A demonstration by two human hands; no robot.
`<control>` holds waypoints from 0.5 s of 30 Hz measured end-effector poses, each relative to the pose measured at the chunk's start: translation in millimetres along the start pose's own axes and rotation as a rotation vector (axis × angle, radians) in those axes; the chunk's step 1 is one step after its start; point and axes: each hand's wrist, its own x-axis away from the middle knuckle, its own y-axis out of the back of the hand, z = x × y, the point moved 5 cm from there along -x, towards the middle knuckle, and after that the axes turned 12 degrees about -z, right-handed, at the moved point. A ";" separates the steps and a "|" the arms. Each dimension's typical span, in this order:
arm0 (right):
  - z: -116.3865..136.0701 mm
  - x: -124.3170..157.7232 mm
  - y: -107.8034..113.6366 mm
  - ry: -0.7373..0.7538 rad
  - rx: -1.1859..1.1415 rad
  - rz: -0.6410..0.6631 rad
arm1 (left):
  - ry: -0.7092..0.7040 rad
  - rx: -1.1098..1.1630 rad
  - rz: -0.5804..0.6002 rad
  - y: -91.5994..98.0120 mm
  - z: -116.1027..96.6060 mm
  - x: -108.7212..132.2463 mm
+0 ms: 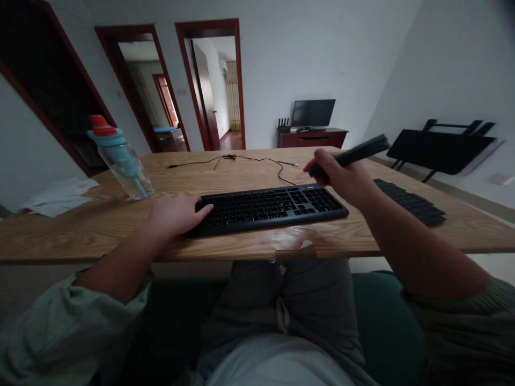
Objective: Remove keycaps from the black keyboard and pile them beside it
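A black keyboard (265,208) lies near the front edge of the wooden table. My left hand (177,214) grips its left end, thumb over the keys, the other fingers mostly hidden. Above the keyboard's right end, my right hand (336,174) is closed around a black brush (362,150), held tilted with its fuzzy, blurred end up to the right. Thin wire-like lines (300,175) show just left of that hand; I cannot tell whether they belong to the brush. To the right lies a flat dark piece with stepped edges (410,202), maybe rows of keycaps.
A clear bottle (129,166) with a red and blue lid stands at left, beside white tissue (60,195). The keyboard's cable (257,157) and a thin blue-white stick (287,163) lie behind. The tabletop's front edge has a damaged patch (295,253). Beyond stands a black folding table (440,150).
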 end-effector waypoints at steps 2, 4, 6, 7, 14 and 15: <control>-0.3 -17.1 -20.6 0.010 0.065 0.023 | -0.011 -0.038 -0.020 15.3 -8.9 -19.0; -2.9 -29.5 -43.3 0.010 0.130 0.036 | -0.111 0.055 -0.082 30.7 -32.8 -39.6; -11.3 -36.3 -65.7 -0.018 0.179 0.045 | -0.263 0.272 -0.048 35.2 -67.1 -57.4; -18.1 -37.7 -75.8 -0.046 0.200 0.056 | -0.360 0.389 -0.005 33.4 -86.1 -64.2; -60.8 -34.5 -99.0 -0.155 0.155 0.065 | -0.543 0.636 0.050 -10.1 -144.9 -92.5; -63.1 -34.3 -98.6 -0.167 0.139 0.059 | -0.548 0.627 0.031 -13.7 -145.0 -92.9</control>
